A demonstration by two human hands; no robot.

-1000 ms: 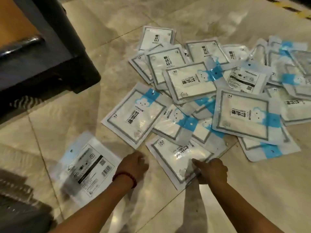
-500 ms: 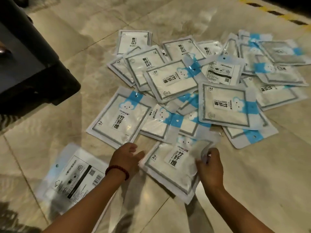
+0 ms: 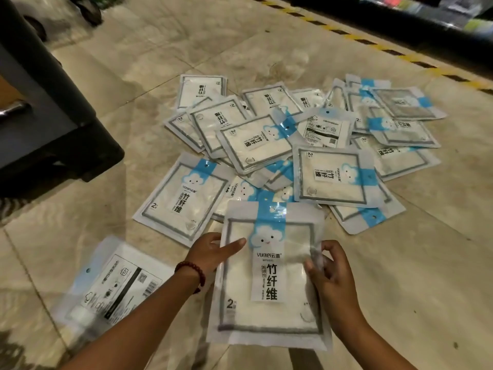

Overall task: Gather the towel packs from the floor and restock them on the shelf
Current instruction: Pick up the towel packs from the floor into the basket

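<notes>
A white towel pack [image 3: 269, 276] with a blue cloud band is lifted off the floor, upright and facing me. My left hand [image 3: 210, 252] holds its left edge, thumb across the front. My right hand [image 3: 330, 273] pinches its right edge. Beyond it, several more towel packs [image 3: 266, 145] lie in a loose overlapping pile on the tiled floor. One pack [image 3: 184, 198] lies face up just left of the pile. Another pack [image 3: 112, 284] lies face down near my left forearm.
A dark shelf base [image 3: 53, 124] juts in from the left, its corner close to the pile. A yellow-black striped line [image 3: 373, 45] runs along the floor at the far right, with another dark shelf [image 3: 400, 20] behind it. Bare tiles [image 3: 413, 276] lie to the right.
Both hands have taken the nearest pack from the pile's front edge, turned it upright and raised it toward me. The view has tilted up to show the far shelf.
</notes>
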